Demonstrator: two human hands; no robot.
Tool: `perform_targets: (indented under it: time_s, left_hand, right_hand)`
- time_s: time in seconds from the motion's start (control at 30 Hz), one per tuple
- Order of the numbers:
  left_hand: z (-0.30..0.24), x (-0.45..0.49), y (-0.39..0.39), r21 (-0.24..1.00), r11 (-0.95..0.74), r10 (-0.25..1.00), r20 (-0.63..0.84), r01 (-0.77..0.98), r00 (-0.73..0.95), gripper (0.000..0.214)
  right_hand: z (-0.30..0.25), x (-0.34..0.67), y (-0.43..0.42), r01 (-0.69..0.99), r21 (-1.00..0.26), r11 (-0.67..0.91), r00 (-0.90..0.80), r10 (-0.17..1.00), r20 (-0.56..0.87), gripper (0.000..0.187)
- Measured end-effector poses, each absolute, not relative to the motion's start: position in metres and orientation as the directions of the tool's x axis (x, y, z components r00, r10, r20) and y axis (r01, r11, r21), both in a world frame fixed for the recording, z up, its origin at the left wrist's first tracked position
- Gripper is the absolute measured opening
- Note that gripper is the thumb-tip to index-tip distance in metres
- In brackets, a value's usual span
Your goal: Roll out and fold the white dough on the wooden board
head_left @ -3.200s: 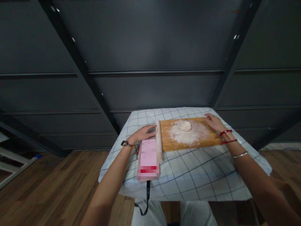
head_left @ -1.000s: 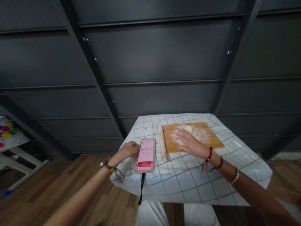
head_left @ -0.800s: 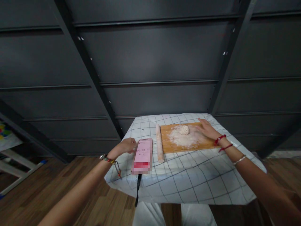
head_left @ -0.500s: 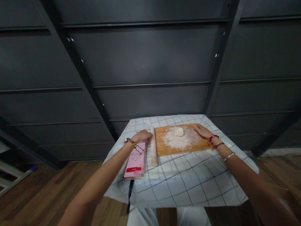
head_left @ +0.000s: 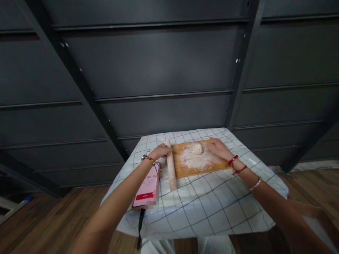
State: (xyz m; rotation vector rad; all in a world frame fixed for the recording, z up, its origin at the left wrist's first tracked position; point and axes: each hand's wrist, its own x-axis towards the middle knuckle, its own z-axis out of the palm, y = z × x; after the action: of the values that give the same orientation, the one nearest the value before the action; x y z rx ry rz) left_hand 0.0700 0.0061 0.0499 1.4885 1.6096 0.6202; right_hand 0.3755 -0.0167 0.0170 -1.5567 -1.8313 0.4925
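Observation:
A pale, floury rolling pin (head_left: 171, 173) lies along the left edge of the wooden board (head_left: 182, 171), its far end tilted a little to the left. My left hand (head_left: 161, 151) is closed around its upper part. On the board, a rough lump of dough (head_left: 197, 149) rests in a wide patch of white flour (head_left: 194, 161). My right hand (head_left: 221, 149) is over the right side of the board, fingers stretched out toward the dough and apart from it. Some of its fingers are hard to make out.
A phone (head_left: 145, 187) with a pink timer screen lies under my left wrist, its black strap (head_left: 140, 225) hanging over the table edge. A white checked cloth (head_left: 212, 208) covers the table. Dark metal panels (head_left: 159, 63) stand behind it.
My right hand has moved left from the board's right edge, closer to the dough. The rolling pin's far end has tipped slightly left with my left hand. The camera view has shifted somewhat.

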Motion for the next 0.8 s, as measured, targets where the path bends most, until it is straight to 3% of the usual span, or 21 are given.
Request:
perform_targets:
  time_s: [0.1, 0.17, 0.3, 0.37, 0.5, 0.67, 0.8]
  left_hand:
    - [0.066, 0.082, 0.012, 0.96, 0.171, 0.97, -0.203, 0.221, 0.131, 0.008]
    - [0.078, 0.099, 0.016, 0.983, 0.158, 0.978, -0.169, 0.09, 0.127, 0.009]
    - [0.092, 0.14, 0.016, 0.999, 0.03, 0.986, -0.033, 0.019, 0.164, 0.005]
    - [0.093, 0.15, 0.014, 0.995, -0.034, 0.983, 0.016, 0.098, 0.181, 0.008]
    - [0.083, 0.133, 0.01, 0.811, -0.018, 0.995, -0.043, 0.585, 0.091, 0.023]
    - [0.06, 0.092, 0.007, 0.599, 0.104, 0.977, -0.213, 0.794, 0.033, 0.035]
    - [0.047, 0.085, 0.011, 0.53, 0.171, 0.958, -0.285, 0.831, -0.016, 0.031]
  right_hand:
    - [0.026, 0.345, -0.041, 0.413, -0.889, 0.198, -0.251, 0.963, 0.098, 0.056]
    - [0.034, 0.329, -0.051, 0.308, -0.939, 0.154, -0.379, 0.925, 0.028, 0.058]
    - [0.05, 0.328, -0.042, 0.39, -0.887, 0.248, -0.394, 0.915, 0.083, 0.042]
    - [0.053, 0.346, -0.028, 0.529, -0.801, 0.279, -0.303, 0.944, 0.129, 0.03]
    - [0.041, 0.402, -0.006, 0.728, -0.662, 0.177, -0.065, 0.979, 0.191, 0.021]
    - [0.011, 0.456, 0.001, 0.479, -0.878, 0.005, -0.111, 0.992, -0.055, 0.018]
    - [0.004, 0.461, 0.003, 0.34, -0.938, -0.061, -0.111, 0.988, -0.105, 0.017]
